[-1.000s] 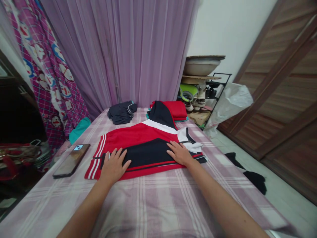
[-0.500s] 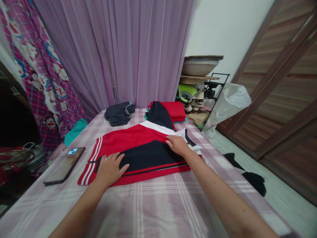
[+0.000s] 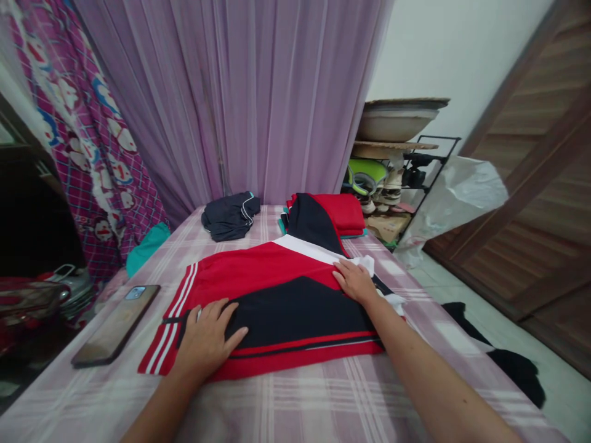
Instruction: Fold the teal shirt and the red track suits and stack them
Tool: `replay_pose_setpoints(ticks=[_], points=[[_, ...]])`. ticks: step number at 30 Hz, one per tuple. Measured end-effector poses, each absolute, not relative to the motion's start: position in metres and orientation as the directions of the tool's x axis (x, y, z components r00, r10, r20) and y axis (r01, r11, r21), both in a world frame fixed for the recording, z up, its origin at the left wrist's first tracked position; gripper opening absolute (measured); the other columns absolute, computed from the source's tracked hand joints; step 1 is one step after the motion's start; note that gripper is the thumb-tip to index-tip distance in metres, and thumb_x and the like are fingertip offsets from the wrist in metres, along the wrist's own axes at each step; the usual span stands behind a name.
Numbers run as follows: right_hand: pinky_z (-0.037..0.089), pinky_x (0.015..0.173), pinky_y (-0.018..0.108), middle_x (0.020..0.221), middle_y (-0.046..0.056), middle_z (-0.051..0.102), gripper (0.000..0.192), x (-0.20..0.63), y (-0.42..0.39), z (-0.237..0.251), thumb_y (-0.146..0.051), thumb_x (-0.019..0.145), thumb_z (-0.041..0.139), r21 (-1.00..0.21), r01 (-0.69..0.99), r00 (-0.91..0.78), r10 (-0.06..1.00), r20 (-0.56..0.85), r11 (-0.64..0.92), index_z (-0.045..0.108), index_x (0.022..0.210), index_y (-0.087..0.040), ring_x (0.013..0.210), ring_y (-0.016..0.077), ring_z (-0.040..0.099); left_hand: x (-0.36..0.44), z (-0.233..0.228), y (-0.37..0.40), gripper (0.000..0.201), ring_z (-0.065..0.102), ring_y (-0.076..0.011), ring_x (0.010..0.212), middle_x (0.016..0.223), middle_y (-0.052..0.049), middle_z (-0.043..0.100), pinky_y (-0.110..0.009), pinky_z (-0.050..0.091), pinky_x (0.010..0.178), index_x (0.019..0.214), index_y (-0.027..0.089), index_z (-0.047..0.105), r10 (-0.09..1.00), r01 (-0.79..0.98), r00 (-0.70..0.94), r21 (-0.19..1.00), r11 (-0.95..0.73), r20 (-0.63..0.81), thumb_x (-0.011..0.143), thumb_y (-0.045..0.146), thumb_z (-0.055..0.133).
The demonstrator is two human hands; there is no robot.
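A red, black and white track jacket (image 3: 277, 320) lies on the bed, its near side folded inward and its white-striped red hem at the left. Flat on the black panel close to that hem rests my left hand (image 3: 207, 335), fingers spread, a ring on one finger. My right hand (image 3: 355, 280) lies with outstretched fingers at the white band near the collar. One black sleeve (image 3: 309, 215) points away from me and overlaps a stack of folded red clothes (image 3: 344, 212). Neither hand is gripping the cloth.
Left of the jacket lies a phone (image 3: 115, 326). A bundled dark garment (image 3: 231, 215) sits at the bed's far edge, before a purple curtain (image 3: 277, 92). To the right stand a shoe rack (image 3: 425, 178) and a white plastic bag (image 3: 462, 197); black cloth (image 3: 512, 369) is on the floor.
My view has moved slightly, so the bed and clothes appear shifted right and a little larger. Both hands stay on the jacket in nearly the same places.
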State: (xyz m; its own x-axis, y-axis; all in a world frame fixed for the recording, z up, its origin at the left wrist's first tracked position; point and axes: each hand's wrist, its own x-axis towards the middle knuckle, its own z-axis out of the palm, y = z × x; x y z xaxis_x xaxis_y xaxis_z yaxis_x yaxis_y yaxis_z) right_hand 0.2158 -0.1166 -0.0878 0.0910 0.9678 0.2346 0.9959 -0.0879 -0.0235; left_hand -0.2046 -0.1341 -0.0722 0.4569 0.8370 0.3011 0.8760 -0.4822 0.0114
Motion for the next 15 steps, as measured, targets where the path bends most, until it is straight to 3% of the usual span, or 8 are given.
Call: replay_pose_setpoints(ticks=[8,10,13,15], points=[[0.04,0.107,0.054,0.145,0.014,0.056,0.046,0.22,-0.111,-0.083,-0.036,0.097,0.039,-0.029,0.994,0.108,0.979,0.17,-0.105,0.059,0.136,-0.021,0.132,0.0285,0.052,-0.201,-0.069,-0.142,0.055,0.053,-0.0357,0.13,0.141,-0.014,0.06,-0.061,0.033,0.109,0.132,0.023,0.063,0.83,0.873,0.455,0.023,-0.487,0.324,0.092,0.058,0.05],[0.038,0.108,0.056,0.144,0.014,0.057,0.047,0.21,-0.114,-0.072,-0.037,0.097,0.038,-0.053,0.995,0.095,0.968,0.23,-0.085,0.059,0.136,-0.021,0.132,0.0298,0.052,-0.201,-0.069,-0.142,0.057,0.051,-0.0364,0.132,0.143,-0.014,0.058,-0.062,0.032,0.11,0.134,0.023,0.062,0.841,0.877,0.452,0.025,-0.48,0.296,0.092,0.059,0.049],[0.033,0.113,0.055,0.148,0.012,0.053,0.049,0.184,-0.127,-0.062,-0.04,0.099,0.035,-0.079,0.995,-0.033,0.927,0.375,0.067,0.055,0.141,-0.025,0.137,0.0286,0.047,-0.2,-0.068,-0.143,0.059,0.05,-0.0362,0.133,0.144,-0.014,0.057,-0.063,0.03,0.112,0.136,0.023,0.061,0.854,0.881,0.442,0.048,-0.471,0.274,0.092,0.06,0.048],[0.031,0.114,0.054,0.152,0.01,0.049,0.05,0.166,-0.14,-0.067,-0.043,0.099,0.036,-0.086,0.979,-0.14,0.92,0.366,0.183,0.051,0.144,-0.028,0.141,0.0275,0.042,-0.199,-0.067,-0.144,0.059,0.049,-0.0362,0.134,0.145,-0.013,0.056,-0.063,0.029,0.113,0.136,0.023,0.06,0.861,0.881,0.438,0.065,-0.468,0.26,0.092,0.06,0.049]])
